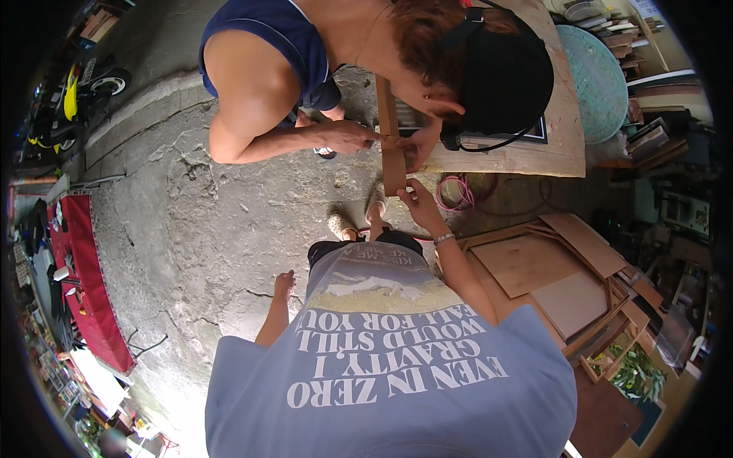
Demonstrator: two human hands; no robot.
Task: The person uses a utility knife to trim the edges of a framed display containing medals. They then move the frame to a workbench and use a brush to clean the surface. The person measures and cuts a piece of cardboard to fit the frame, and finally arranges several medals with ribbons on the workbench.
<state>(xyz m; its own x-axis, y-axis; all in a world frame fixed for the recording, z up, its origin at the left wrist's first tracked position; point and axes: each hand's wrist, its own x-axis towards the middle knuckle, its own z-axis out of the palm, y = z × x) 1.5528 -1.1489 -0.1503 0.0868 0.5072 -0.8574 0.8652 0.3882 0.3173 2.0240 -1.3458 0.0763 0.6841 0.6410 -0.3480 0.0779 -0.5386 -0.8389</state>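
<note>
A long brown wooden strip (394, 174) runs away from me beside the corner of a plywood-topped table. My right hand (417, 206) pinches its near end, with the thumb and fingers at the edge. Away from the strip, my left hand (285, 285) hangs low over the floor on my left, its fingers curled and nothing visible in them. Across from me, a person in a dark cap leans over the strip. That person's one hand (351, 137) points at or touches it, and the other hand (418, 147) holds its right side.
The plywood tabletop (504, 162) extends at the far right, with a round greenish panel (592, 84) beside it. A pink hose (456, 192) coils on the floor below. Wooden frames and panels (515, 266) are stacked at right. A red-covered table (95, 286) stands at left.
</note>
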